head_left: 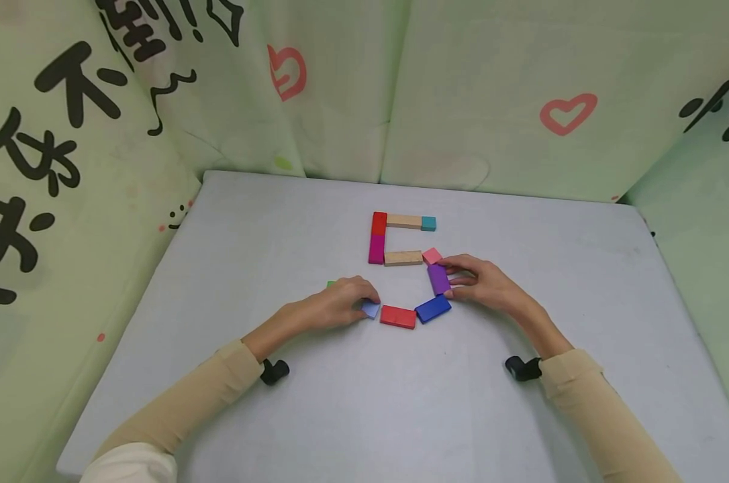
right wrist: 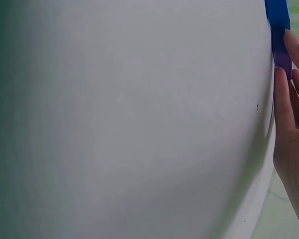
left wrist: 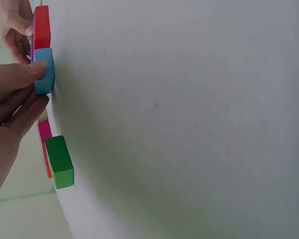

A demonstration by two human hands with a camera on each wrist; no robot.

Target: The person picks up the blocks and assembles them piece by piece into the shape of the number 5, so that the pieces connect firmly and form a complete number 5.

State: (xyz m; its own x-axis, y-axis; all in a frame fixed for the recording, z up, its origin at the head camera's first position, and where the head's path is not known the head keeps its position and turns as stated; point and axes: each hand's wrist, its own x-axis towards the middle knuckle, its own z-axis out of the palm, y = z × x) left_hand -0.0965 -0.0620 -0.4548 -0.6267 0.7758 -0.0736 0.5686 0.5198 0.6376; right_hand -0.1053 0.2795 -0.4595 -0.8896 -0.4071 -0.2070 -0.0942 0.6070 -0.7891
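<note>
My left hand (head_left: 340,303) pinches a light blue block (left wrist: 44,72) between thumb and fingers, at the left end of a red block (head_left: 397,317). My right hand (head_left: 482,282) holds a purple block (head_left: 439,280), thumb at its near end and a fingertip at its far end. A dark blue block (head_left: 433,308) lies slantwise between the red and purple ones. At the purple block's far end sits a small pink block (head_left: 431,255). A green block (left wrist: 60,162) lies beside the left hand, mostly hidden behind it in the head view.
Farther back, a wooden block (head_left: 403,258), a magenta block (head_left: 376,249), an orange-red block (head_left: 379,223), another wooden block (head_left: 404,221) and a teal block (head_left: 428,223) continue the line on the white table (head_left: 364,416). Printed cloth (head_left: 461,80) hangs around the back and sides.
</note>
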